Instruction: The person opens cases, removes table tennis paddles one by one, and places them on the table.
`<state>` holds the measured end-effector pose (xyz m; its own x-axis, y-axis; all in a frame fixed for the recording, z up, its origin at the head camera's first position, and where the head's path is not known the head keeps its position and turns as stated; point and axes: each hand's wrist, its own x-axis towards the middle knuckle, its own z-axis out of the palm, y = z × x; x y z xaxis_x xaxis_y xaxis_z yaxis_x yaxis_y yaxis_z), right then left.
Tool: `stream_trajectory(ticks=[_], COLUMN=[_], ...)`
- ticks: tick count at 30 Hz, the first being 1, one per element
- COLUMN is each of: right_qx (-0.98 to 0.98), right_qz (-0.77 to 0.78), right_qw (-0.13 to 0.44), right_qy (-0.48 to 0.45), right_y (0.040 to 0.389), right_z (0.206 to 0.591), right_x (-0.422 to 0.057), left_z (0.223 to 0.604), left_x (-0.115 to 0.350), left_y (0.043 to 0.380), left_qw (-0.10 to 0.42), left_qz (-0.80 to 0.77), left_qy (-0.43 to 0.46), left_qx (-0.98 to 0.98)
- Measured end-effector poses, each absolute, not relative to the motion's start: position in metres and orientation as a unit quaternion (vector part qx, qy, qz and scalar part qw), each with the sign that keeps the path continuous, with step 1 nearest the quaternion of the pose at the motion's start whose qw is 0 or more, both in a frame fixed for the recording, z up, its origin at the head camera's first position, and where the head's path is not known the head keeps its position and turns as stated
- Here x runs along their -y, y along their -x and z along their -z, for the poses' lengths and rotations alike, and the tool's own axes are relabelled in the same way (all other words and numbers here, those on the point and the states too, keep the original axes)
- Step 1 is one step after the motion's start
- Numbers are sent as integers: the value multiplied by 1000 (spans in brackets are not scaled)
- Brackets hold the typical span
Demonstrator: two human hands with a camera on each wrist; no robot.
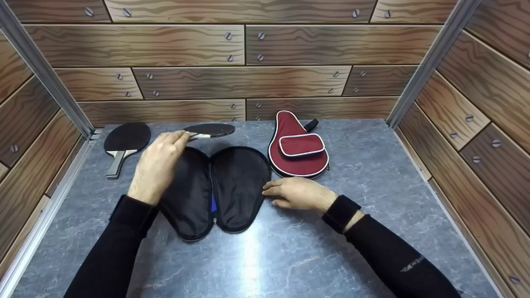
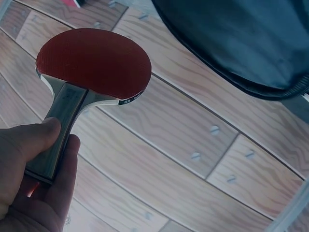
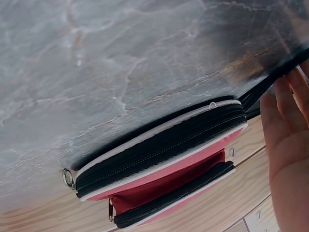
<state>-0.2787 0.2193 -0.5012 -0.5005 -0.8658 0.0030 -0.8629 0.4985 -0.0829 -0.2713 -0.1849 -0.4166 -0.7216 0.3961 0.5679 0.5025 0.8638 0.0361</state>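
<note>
My left hand (image 1: 159, 167) grips a table tennis paddle (image 1: 216, 129) by its handle, holding it raised past the far end of an open black paddle case (image 1: 240, 186). In the left wrist view the thumb lies along the grey handle, and the paddle's red face (image 2: 96, 63) shows. The case lies spread in two halves joined by a middle seam, where a strip of blue shows. My right hand (image 1: 304, 193) has its fingers loosely extended at the case's right edge. The left forearm side covers part of the left half.
A second paddle (image 1: 128, 138) lies at the back left, black face up. At the back, right of the open case, rests a red paddle case (image 1: 298, 165) with white piping and a front pocket. Wood-patterned panels (image 1: 248, 45) wall the grey tabletop (image 1: 314, 252) at back and sides.
</note>
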Motion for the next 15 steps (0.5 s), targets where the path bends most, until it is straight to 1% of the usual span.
stream_trajectory(ticks=[7, 15], right_qx=[-865, -870], right_qz=[36, 34], right_qw=[17, 24], right_qy=[500, 491], right_y=[276, 273], right_z=[499, 499], right_x=[-220, -223], left_z=[417, 425], left_x=[206, 227], left_y=[281, 294], left_qw=[267, 268], left_qz=[118, 135], left_qy=[213, 195], left_qx=[933, 934])
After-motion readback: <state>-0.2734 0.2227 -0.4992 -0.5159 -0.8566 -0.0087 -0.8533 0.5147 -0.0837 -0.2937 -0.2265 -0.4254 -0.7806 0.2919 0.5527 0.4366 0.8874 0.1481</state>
